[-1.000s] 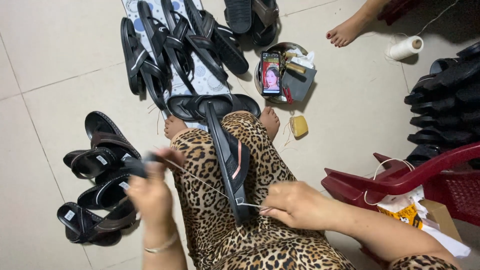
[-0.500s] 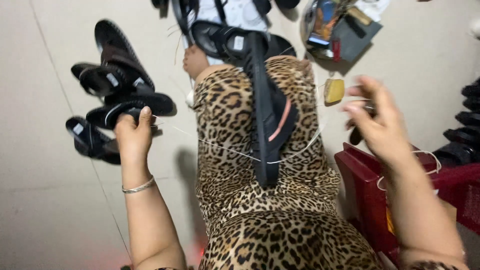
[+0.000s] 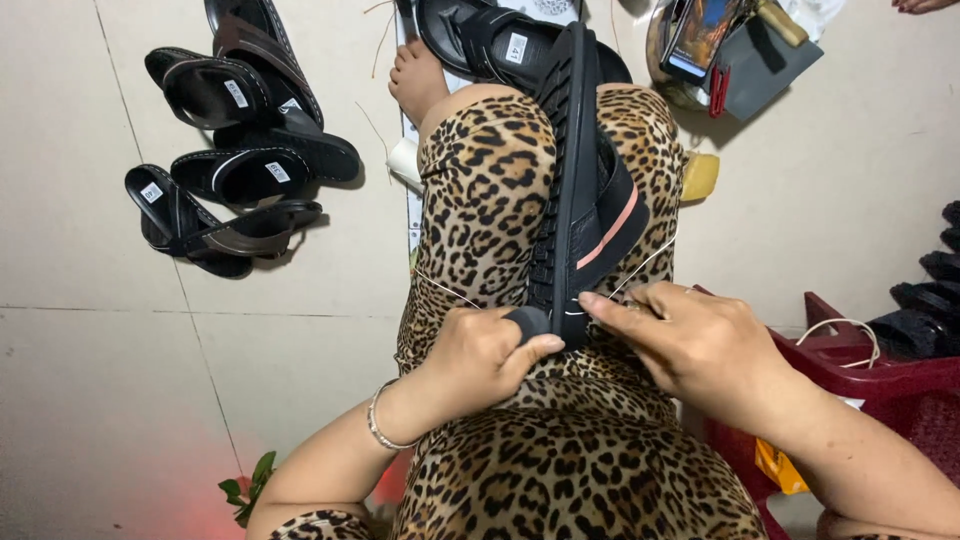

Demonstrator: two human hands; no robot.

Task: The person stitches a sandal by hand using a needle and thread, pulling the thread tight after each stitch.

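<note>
Item: black sandal, stood on edge between leopard-print knees, heel end toward the body. Left hand was closed in a pinch grip on the heel end; right hand was closed on a pale thread at the sole's edge. Step judged: hand-stitching of the sole; the following pull would call for a taut thread and a steadied sandal. Surroundings: finished sandals on the tiled floor, red plastic chair close beside the right arm, phone beyond.
</note>
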